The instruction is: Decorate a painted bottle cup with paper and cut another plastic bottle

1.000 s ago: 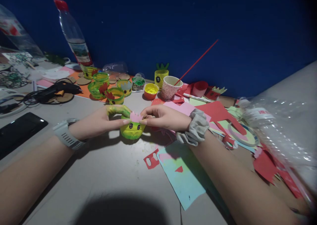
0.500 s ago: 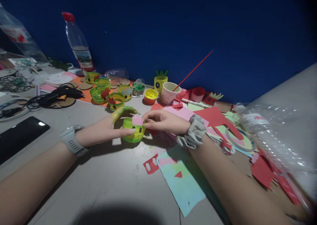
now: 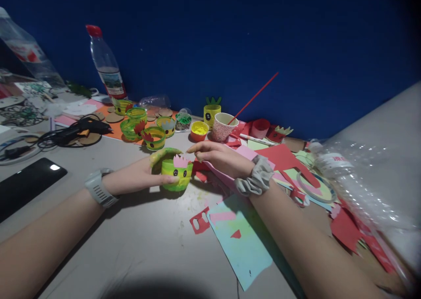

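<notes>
A small yellow-green painted cup (image 3: 176,185) stands on the table, with two black-and-white eyes on its front. A pink zigzag-edged paper piece (image 3: 180,161) rises at its rim above the eyes. My left hand (image 3: 154,169) is wrapped round the cup from the left, thumb across the front; green-yellow paint stains its index finger. My right hand (image 3: 220,156) is just right of the cup, fingers stretched out and apart from it, with nothing visible in them. Behind the cup are several similar painted cups, one (image 3: 154,140) with a red paper crest.
A paper cup (image 3: 223,128) holding a red stick and a tub of yellow paint (image 3: 199,131) stand behind. Coloured paper scraps (image 3: 286,156) and a plastic bottle (image 3: 348,176) cover the right. A phone (image 3: 33,185), cables and a red-capped bottle (image 3: 110,71) are on the left.
My right hand has let go at the cup's right side, and its fingers have straightened and lifted slightly. The cup has turned a little, showing the pink paper's points and both eyes more fully.
</notes>
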